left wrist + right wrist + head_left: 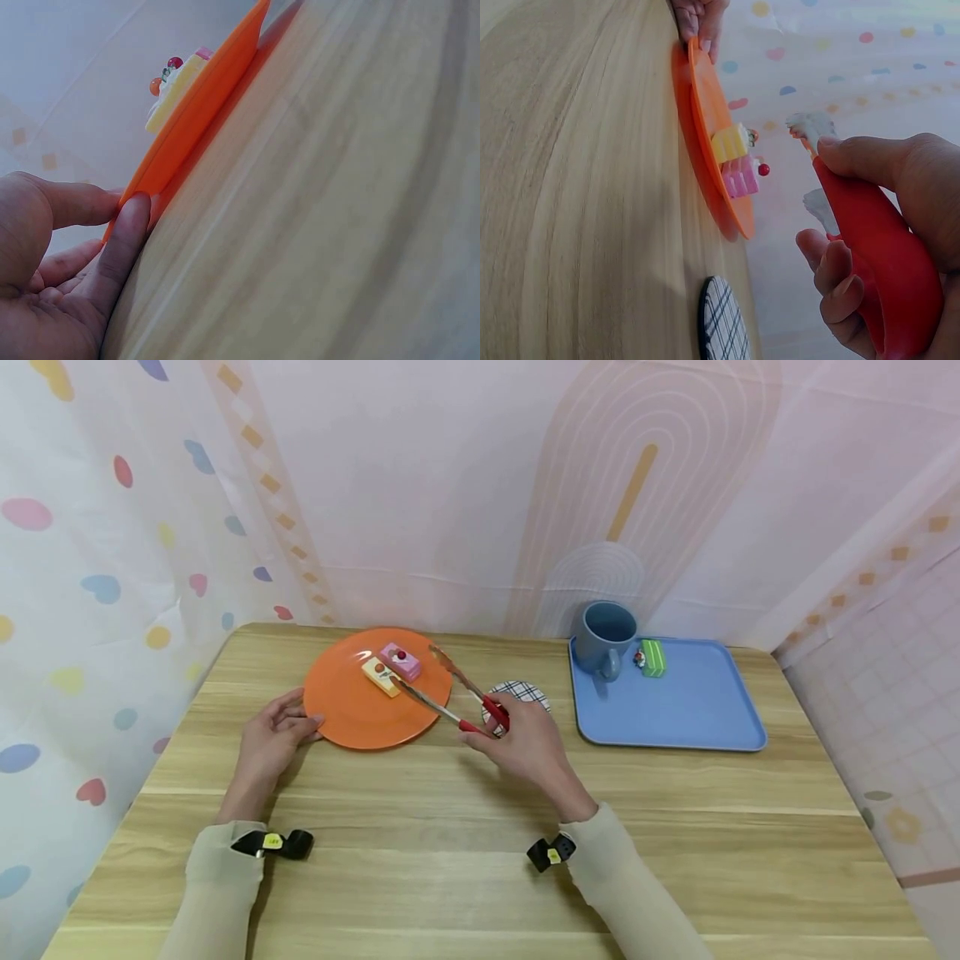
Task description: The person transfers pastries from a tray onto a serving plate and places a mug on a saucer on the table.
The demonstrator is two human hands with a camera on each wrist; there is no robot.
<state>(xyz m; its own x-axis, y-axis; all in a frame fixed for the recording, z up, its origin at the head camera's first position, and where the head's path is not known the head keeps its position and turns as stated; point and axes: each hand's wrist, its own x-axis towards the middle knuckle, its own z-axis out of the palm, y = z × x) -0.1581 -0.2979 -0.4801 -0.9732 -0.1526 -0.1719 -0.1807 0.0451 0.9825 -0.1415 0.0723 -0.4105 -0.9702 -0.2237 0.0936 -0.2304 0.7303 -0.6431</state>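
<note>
My left hand (276,733) pinches the left rim of a round orange plate (341,714), with the rim between thumb and fingers in the left wrist view. Two small toy cake slices, one yellow (382,680) and one pink (408,671), lie side by side on the plate. My right hand (531,739) grips metal tongs by their red handles (877,247). The tongs' arms are spread, with nothing between their tips. In the right wrist view the tips stand apart from the cakes.
A round checked coaster (531,692) lies partly under the right hand. To the right is a blue tray (675,718), with a blue-grey mug (596,647) and a green toy cake slice (655,658) on it. A patterned cloth (420,510) hangs behind the wooden table (420,860).
</note>
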